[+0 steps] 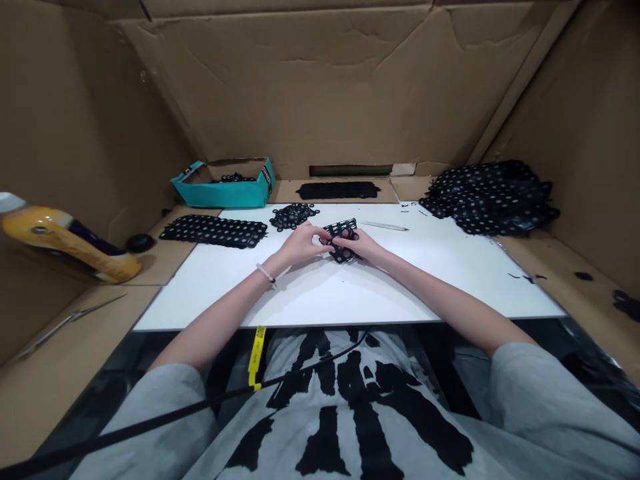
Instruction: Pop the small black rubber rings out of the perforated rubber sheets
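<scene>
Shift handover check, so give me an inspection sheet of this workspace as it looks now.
Surface: white flat board on a cardboard-lined bench.
Job's things: black perforated rubber sheet piece, gripped by both hands over the board.
Clutter: pile of small black rings; flat black perforated sheet; heap of black perforated sheets; teal cardboard box; white slim tool; metal tweezers.
Grippers: left hand and right hand closed on the piece.
Cables: black cable across the lap.
Surroundings: brown cardboard walls.
</scene>
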### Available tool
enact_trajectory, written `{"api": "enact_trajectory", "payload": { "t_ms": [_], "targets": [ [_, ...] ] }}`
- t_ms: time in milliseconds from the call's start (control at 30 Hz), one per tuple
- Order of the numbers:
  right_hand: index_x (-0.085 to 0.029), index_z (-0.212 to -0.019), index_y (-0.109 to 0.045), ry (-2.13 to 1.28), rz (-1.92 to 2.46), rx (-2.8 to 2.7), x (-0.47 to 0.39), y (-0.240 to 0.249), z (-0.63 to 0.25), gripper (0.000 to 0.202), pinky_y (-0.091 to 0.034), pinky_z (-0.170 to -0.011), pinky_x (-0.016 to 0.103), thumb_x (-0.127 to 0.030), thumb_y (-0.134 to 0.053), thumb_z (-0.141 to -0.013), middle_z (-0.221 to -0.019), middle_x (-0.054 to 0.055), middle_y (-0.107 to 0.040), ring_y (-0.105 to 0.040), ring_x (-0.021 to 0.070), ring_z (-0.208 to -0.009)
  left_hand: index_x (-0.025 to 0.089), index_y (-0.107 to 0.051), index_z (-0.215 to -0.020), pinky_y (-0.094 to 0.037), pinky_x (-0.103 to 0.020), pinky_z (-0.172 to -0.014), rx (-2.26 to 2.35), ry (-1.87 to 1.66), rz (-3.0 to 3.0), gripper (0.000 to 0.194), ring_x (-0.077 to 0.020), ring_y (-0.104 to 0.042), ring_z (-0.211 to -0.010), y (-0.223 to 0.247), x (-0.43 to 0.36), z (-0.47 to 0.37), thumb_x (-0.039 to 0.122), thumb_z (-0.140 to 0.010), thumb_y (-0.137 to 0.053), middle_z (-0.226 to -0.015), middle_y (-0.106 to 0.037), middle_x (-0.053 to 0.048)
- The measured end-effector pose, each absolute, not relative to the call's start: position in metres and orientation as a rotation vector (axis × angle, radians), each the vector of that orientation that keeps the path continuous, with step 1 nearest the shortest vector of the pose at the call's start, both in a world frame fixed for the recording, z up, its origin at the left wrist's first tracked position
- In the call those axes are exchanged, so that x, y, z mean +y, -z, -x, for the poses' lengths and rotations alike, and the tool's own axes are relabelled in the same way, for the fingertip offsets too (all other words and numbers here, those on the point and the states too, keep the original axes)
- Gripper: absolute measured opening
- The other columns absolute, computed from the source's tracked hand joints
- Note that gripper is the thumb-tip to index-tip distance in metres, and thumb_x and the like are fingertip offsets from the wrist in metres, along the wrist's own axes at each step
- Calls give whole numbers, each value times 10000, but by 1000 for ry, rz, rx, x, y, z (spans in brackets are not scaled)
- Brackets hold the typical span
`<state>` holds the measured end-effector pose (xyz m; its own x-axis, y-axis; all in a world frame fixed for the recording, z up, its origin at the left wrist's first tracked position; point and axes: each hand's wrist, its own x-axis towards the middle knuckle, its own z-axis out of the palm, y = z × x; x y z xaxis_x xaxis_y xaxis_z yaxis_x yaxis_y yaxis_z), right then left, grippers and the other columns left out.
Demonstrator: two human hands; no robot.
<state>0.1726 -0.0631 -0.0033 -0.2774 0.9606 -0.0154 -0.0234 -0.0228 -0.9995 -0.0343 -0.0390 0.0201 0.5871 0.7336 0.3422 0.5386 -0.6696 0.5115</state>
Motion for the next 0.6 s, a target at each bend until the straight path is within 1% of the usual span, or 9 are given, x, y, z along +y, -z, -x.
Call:
{"api": "enact_trajectory", "payload": {
  "t_ms": [100,200,300,367,433,500,533,600],
  "targets": [
    [-141,-845,-740,-1428,1013,-1370,-64,2,-173,433,-431,-601,256,-426,-886,-555,-777,22,-712,-539,111,-646,214,-811,-892,-464,-332,-744,1087,-785,-2288,232,-231,-659,-848,-22,-35,34,401,-757,-785,-914,-795,-60],
    [-138,-847,-746,-1422,1008,-1413,-63,3,-174,442,-442,-624,279,-408,-898,-531,-714,7,-684,-544,121,-634,200,-820,-838,-466,-325,-709,1123,-766,-2102,231,-224,-667,-794,-23,-33,35,386,-702,-815,-864,-793,-67],
    [-133,-804,-737,-1436,1001,-1455,-61,6,-175,415,-435,-630,288,-425,-888,-551,-659,-2,-653,-537,124,-620,184,-821,-792,-470,-324,-689,1116,-737,-1941,274,-224,-660,-753,-18,-33,34,429,-671,-834,-800,-781,-67],
    [-139,-753,-709,-1437,999,-1443,-60,7,-175,407,-433,-630,290,-439,-889,-546,-646,-3,-642,-530,124,-615,172,-814,-758,-464,-322,-664,1152,-780,-1828,294,-218,-647,-722,-14,-30,35,455,-680,-821,-773,-773,-69],
    [-151,-684,-664,-1429,1023,-1424,-58,8,-176,411,-431,-622,295,-449,-899,-527,-622,-5,-626,-522,126,-603,166,-802,-739,-454,-316,-633,1245,-901,-1707,301,-209,-629,-699,-13,-22,41,465,-710,-790,-781,-771,-79],
    [-161,-633,-627,-1408,1061,-1438,-57,9,-177,419,-421,-608,298,-455,-905,-523,-590,-3,-606,-515,131,-591,165,-788,-747,-453,-314,-622,1366,-1097,-1594,319,-204,-617,-702,-16,-9,54,482,-748,-754,-830,-775,-94],
    [-162,-624,-624,-1396,1078,-1456,-57,10,-178,418,-416,-602,299,-456,-905,-531,-584,1,-605,-517,135,-590,167,-780,-757,-461,-317,-637,1420,-1202,-1552,330,-208,-618,-723,-18,-2,63,494,-767,-738,-867,-777,-100],
    [-153,-641,-644,-1383,1091,-1491,-56,11,-178,403,-412,-599,300,-451,-900,-552,-599,17,-623,-533,144,-601,169,-771,-773,-484,-341,-736,1488,-1362,-1561,331,-226,-628,-799,-21,13,82,494,-798,-719,-920,-771,-110]
  ]
}}
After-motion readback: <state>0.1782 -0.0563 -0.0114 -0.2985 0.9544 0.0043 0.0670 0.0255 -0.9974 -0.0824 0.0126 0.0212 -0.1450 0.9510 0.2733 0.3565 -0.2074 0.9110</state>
